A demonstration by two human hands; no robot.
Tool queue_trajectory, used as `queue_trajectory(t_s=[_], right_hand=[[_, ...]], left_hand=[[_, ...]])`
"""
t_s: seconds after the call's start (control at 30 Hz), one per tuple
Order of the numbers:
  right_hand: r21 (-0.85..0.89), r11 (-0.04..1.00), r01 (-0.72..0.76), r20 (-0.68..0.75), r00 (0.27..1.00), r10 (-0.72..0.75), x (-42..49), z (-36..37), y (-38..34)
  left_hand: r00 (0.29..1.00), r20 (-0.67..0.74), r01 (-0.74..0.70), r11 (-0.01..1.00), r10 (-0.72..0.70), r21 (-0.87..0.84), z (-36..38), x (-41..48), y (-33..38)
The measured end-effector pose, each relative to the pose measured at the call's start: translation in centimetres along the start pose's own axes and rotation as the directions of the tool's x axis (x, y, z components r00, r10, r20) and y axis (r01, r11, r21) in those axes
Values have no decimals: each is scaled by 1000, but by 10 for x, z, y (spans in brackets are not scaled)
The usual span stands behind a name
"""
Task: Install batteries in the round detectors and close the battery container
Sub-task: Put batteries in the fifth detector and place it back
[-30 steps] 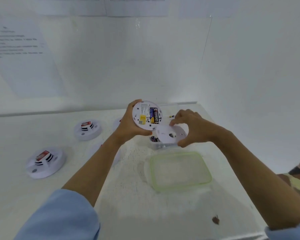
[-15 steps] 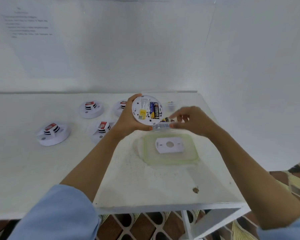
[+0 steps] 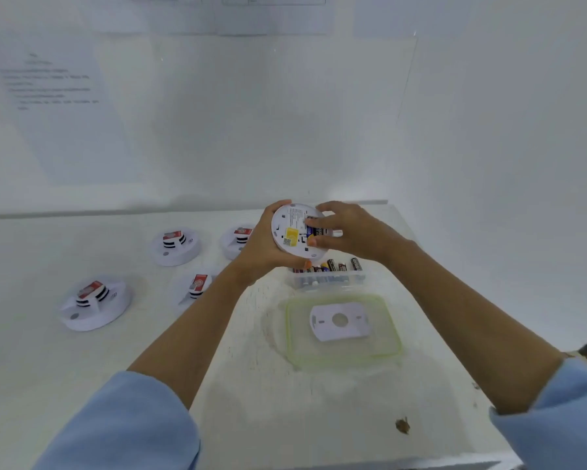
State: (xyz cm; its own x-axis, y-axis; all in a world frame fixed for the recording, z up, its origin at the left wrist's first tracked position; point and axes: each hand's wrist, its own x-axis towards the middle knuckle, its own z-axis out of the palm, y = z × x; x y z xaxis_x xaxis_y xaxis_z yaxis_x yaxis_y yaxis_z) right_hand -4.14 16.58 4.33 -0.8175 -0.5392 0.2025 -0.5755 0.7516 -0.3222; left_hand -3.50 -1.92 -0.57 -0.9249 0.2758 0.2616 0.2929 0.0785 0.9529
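Holding round detector [image 3: 290, 232] clear of the table [image 3: 251, 418] in left hand [image 3: 261, 245], fingers curled about its rim, back face toward the camera

Brought right hand [image 3: 349, 232] up from the battery container [image 3: 329, 279], where it was half a second ago. Now over the open bay, thumb and forefinger pinching a battery [image 3: 315, 231] against it, other fingers loosely curled. Seated or not: cannot tell, bay mostly covered

Saw one cell already in the bay a second ago, so judging this to be the second cell for this unit. Mounting plate [image 3: 339, 322], in the right hand a second ago, since set down on the lid [image 3: 392, 334]. Still to do, by this reading: refit plate, then close container, open at present with lid flat just in front of it

Count:
- detectors: 5; one in hand, four on table left of the arms, far [image 3: 175, 245], far inner [image 3: 237, 240], near outer [image 3: 93, 301], near inner [image 3: 195, 286], partly behind left forearm
- container 1, lid 1, plate 1
- spare batteries [image 3: 332, 265] standing on end in container: about six tops showing, exact number not readable
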Motion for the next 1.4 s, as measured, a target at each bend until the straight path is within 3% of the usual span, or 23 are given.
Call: queue_trajectory(t_s=[0.27, 0.47, 1.07, 1.4], right_hand=[[-226, 973, 44, -38, 998, -54, 18, 12, 10], [-34, 999, -3, -32, 999, 2, 31, 14, 22], [-222, 940, 257, -103, 953, -285, 45, 15, 38], [-290, 913, 287, -94, 941, -325, 45, 18, 42]], left_hand=[[998, 49, 32, 999, -32, -9, -17, 29, -10], [996, 78, 34, 999, -33, -7, -22, 36, -18], [999, 3, 45, 999, -45, -7, -12, 46, -25], [999, 3, 41, 999, -41, -1, -10, 50, -27]])
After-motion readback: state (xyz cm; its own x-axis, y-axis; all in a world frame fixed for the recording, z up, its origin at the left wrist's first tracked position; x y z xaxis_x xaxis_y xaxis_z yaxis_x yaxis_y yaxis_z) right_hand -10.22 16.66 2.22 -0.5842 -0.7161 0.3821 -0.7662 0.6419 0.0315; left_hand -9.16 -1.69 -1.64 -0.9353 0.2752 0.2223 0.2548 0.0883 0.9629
